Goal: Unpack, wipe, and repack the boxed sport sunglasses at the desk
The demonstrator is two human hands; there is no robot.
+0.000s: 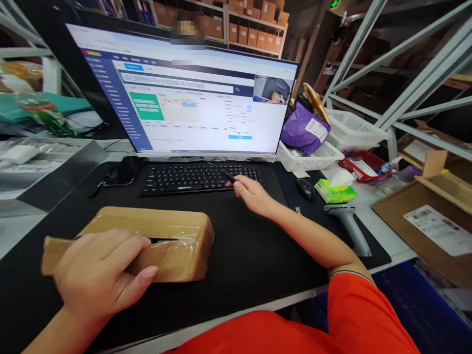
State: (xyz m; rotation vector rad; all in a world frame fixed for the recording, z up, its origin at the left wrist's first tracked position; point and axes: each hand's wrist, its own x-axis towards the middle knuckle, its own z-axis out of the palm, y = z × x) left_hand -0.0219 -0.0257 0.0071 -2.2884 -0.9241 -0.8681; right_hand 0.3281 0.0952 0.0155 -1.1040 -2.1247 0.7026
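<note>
A brown cardboard box (pixel 184 228), wrapped in clear tape, lies on the black desk mat in front of me. Its top has a dark slit, and a flap sticks out at its left end. My left hand (pixel 99 270) grips the box from above at the left, fingertips hidden at the slit. Over the right part of the black keyboard (pixel 177 178), my right hand (pixel 252 194) is closed around a thin black pen-like tool (pixel 226 175). That tool points up and left; its exact kind is unclear.
Behind the keyboard stands a lit monitor (pixel 206 118). A phone (pixel 125 171) lies at the left. To the right are a mouse (pixel 305 189), a tissue pack (pixel 335 191), a barcode scanner (pixel 348 226), a white basket (pixel 311 160) with a purple parcel (pixel 304 128), and a larger carton (pixel 424 231).
</note>
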